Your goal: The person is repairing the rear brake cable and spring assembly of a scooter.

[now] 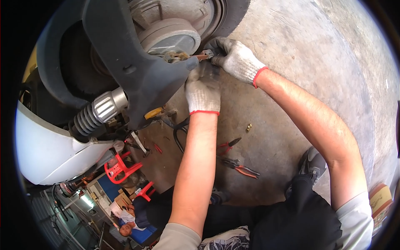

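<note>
One rusty, narrow metal lever beside one round metal drum is pinched at its end by the knit-gloved right hand, the blurred left hand's grip cannot be told, and two pliers are seen on rough concrete.

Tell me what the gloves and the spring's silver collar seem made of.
Gloves: probably knitted cotton or similar yarn, matte off-white; ribbed texture shows near the cuffs. Collar: metal or chromed plastic, glossy; its bright highlights fit either.

A slim rust-brown part, grey metal at one end, lies beside the wheel hub.
</note>
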